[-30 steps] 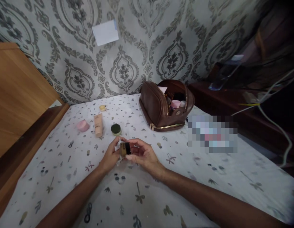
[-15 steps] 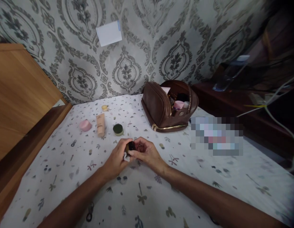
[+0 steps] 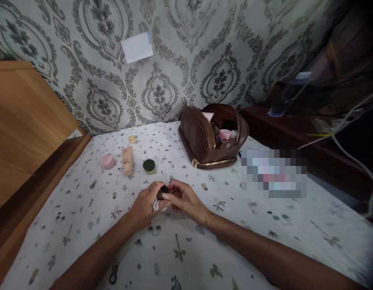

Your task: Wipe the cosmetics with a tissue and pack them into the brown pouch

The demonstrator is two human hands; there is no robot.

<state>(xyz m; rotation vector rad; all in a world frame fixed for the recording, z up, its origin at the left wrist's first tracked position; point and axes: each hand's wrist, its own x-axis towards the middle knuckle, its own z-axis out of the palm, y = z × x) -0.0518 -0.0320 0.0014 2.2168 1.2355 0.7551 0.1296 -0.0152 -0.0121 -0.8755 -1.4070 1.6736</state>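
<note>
My left hand (image 3: 145, 202) is closed around a small dark jar (image 3: 162, 193) with a blackish top, and a crumpled white tissue (image 3: 156, 206) pokes out below its fingers. The fingertips of my right hand (image 3: 186, 201) pinch the same jar from the other side. Much of it is hidden by the fingers. Just beyond the hands stands a round jar with a dark green lid (image 3: 149, 165). To its left are an upright-pointing peach squeeze tube (image 3: 127, 161), a pink jar (image 3: 108, 162) and a little yellow pot (image 3: 132, 139).
An open brown cosmetic bag (image 3: 201, 139) with several items inside stands at the back right. Beside it lies a blurred-out object (image 3: 273, 173). A wooden panel (image 3: 29, 121) borders the left; a plastic bottle (image 3: 285, 96) and white cables (image 3: 352, 155) are at the right.
The jar has turned within my fingers, and both hands have shifted slightly down in view. The whole scene has moved a little with the camera; the other items have stayed in place.
</note>
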